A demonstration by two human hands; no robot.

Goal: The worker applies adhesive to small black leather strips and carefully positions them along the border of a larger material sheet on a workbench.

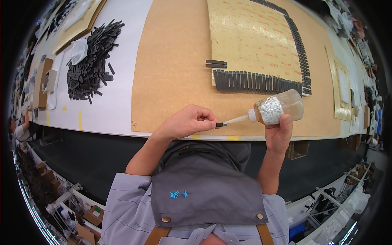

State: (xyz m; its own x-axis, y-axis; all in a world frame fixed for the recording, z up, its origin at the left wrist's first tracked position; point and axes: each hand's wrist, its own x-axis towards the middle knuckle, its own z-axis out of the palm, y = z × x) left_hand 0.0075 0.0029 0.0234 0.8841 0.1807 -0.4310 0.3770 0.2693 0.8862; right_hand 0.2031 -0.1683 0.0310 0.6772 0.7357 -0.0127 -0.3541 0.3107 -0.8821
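Near the table's front edge my left hand [190, 121] is closed, pinching a short black strip [221, 125] between thumb and fingertips. My right hand [280, 132] grips a clear squeeze bottle [292, 107] with a silvery wrap, tilted on its side. Its thin pale nozzle [237, 119] points left, and the tip is at the strip's free end; whether anything flows out is too small to tell. Beyond my hands lies a yellowish board [253, 41] edged with a row of black strips [257, 81] along its near and right sides. Two more strips [216, 64] sit at its left edge.
Brown sheeting [171, 73] covers the middle of the white table. On the left lies a heap of loose black strips [92, 65] with a crumpled clear plastic bag [79, 51] on it. Cardboard boxes [42, 83] stand at far left. Another yellowish board [342, 92] lies at right.
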